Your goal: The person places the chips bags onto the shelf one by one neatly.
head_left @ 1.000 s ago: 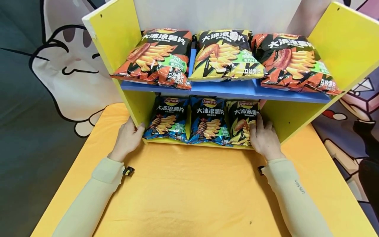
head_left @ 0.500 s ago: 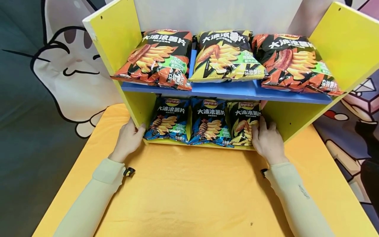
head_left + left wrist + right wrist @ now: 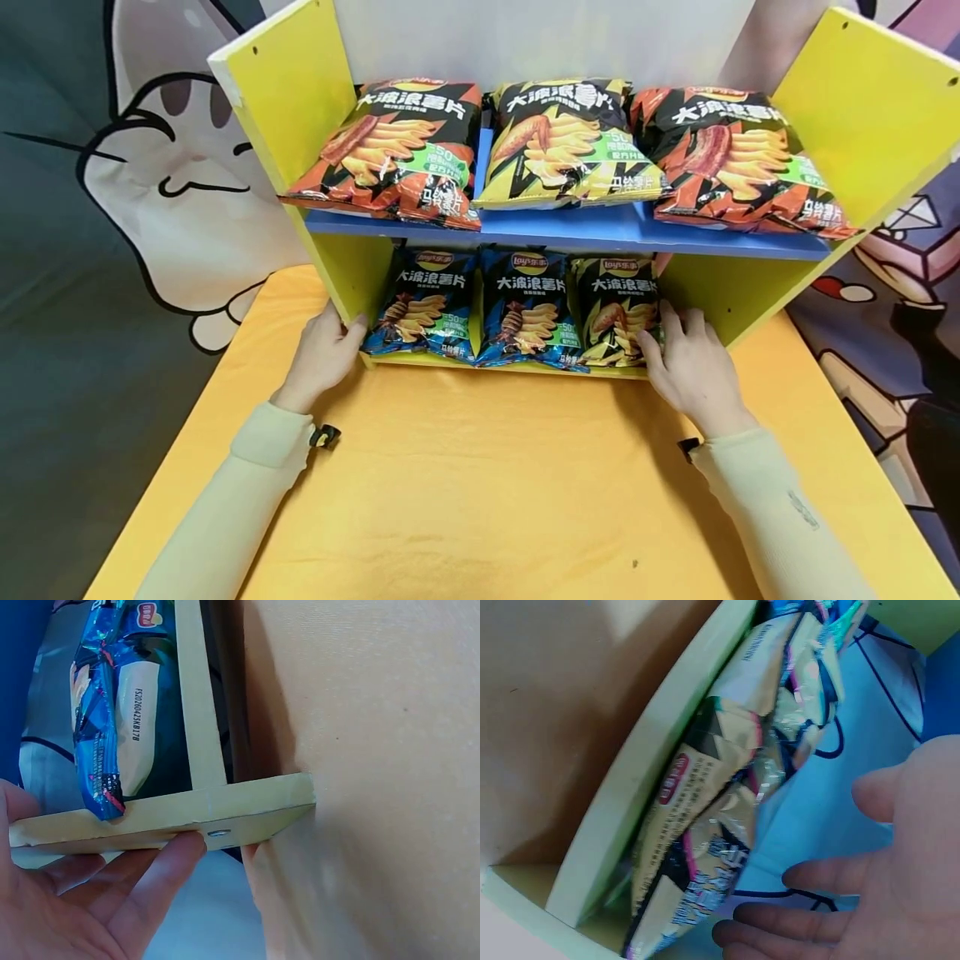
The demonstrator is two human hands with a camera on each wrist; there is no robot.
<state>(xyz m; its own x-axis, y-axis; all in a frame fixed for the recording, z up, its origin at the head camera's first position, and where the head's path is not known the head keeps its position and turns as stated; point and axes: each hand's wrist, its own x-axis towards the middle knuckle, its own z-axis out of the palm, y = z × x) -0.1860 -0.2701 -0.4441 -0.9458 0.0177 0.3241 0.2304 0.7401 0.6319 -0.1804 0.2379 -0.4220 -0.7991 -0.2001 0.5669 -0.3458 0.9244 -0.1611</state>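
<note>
My left hand (image 3: 322, 354) grips the lower front of the yellow shelf's left side panel (image 3: 336, 271). In the left wrist view, the fingers (image 3: 161, 889) lie against the panel's outer face, with the thumb on the other side. A blue chip bag (image 3: 423, 304) leans just inside it. Another blue chip bag (image 3: 528, 308) occupies the lower middle. At the lower right stands a black-and-yellow chip bag (image 3: 617, 310). My right hand (image 3: 696, 371) is beside that bag, its fingers extended; the right wrist view shows the fingers (image 3: 802, 922) apart from it and holding nothing.
Above, a blue shelf board (image 3: 570, 237) carries a red chip bag (image 3: 393, 154), a yellow chip bag (image 3: 570, 146) and a second red chip bag (image 3: 738, 162). The right side panel (image 3: 750, 287) stands near my right hand. An orange cloth (image 3: 480, 475) covers the table.
My right hand has let go of the black-and-yellow chip bag and moved right, away from it. The left hand keeps its place on the side panel.
</note>
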